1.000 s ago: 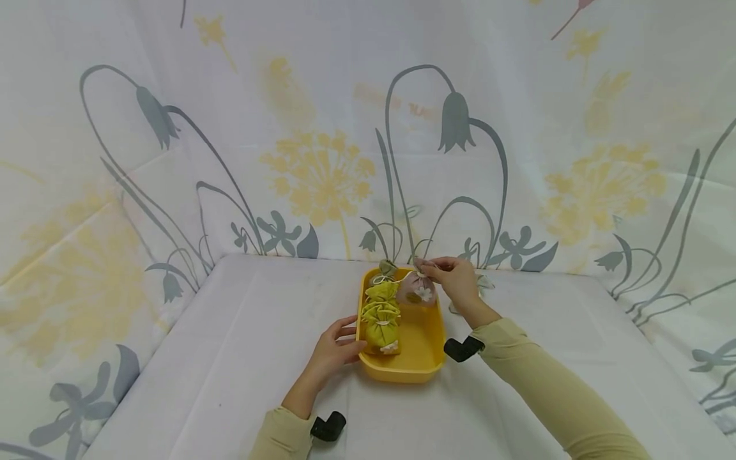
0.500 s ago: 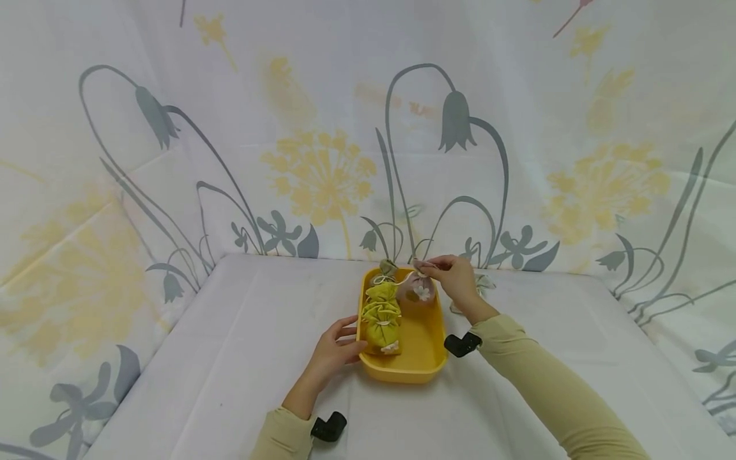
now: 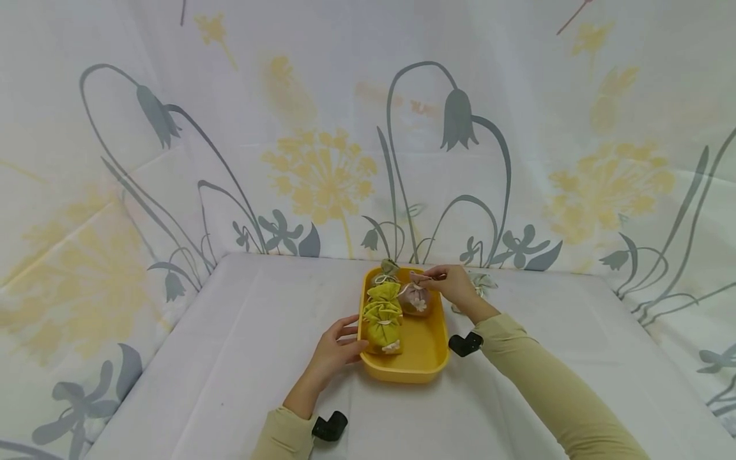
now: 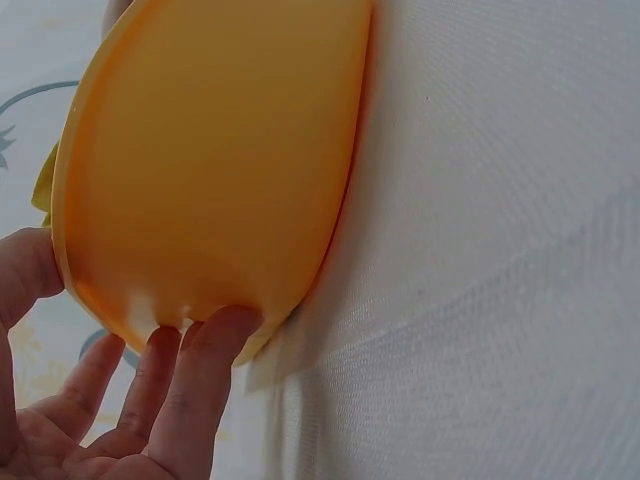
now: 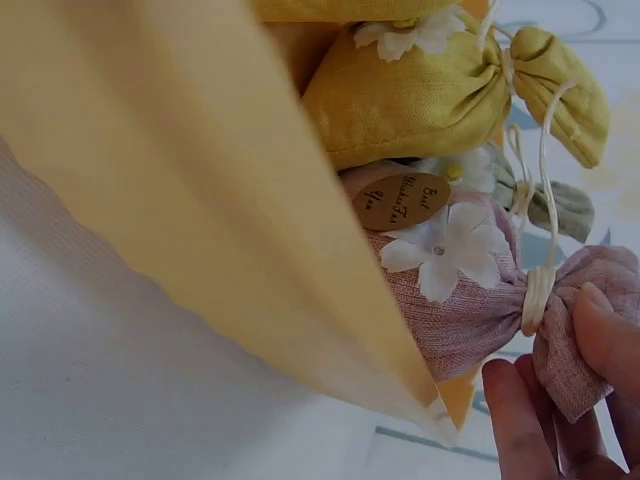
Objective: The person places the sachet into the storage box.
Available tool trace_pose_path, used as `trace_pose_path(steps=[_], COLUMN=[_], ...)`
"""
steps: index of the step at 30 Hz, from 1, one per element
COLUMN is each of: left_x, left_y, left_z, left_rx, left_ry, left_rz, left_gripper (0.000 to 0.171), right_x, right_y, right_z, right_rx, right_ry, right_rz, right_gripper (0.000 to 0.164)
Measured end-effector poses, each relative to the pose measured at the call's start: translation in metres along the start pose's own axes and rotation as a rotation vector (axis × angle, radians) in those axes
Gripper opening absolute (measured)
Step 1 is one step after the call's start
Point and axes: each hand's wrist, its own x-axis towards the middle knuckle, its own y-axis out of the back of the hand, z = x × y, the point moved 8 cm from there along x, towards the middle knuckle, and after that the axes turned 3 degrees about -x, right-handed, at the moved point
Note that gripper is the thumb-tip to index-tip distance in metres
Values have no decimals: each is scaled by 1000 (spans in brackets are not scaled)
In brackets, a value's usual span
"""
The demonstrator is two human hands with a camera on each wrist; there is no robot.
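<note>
My left hand [image 3: 336,345] holds the near left side of a yellow plastic tub [image 3: 411,375]. In the left wrist view its thumb is at the rim and its fingers [image 4: 205,385] lie against the outer wall. My right hand [image 3: 457,287] pinches the gathered top of a pink drawstring sachet [image 3: 415,301] at the tub's far right. The right wrist view shows a white flower and an oval tag on that sachet [image 5: 465,320], its body inside the tub. Yellow-green sachets [image 3: 383,331] line the tub's left side, with a grey-green sachet [image 3: 386,271] behind them.
Another pale green cloth sachet [image 3: 482,281] lies on the white table [image 3: 230,358] to the right of the tub, partly hidden by my right hand. A floral curtain [image 3: 322,128] hangs behind the table's far edge.
My right hand has lowered slightly, and the pink sachet has sunk deeper into the tub's far right. My left hand stays where it was on the tub.
</note>
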Motion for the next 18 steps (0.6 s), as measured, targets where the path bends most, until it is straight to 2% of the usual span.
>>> trace_pose_path(steps=[7,12,18], left_x=[0,0,0], left_y=[0,0,0], left_z=[1,-1,-1], left_rx=[-3,3,3], left_ry=[-2,12,17], left_rz=[-2,9,15], left_gripper=[57,58,58], right_x=[-7,-21,-40], right_y=[5,12,25], right_z=[-1,7,15], right_rx=[29,43,41], right_ry=[61,20,-2], right_rz=[4,5,47], right_gripper=[28,37,39])
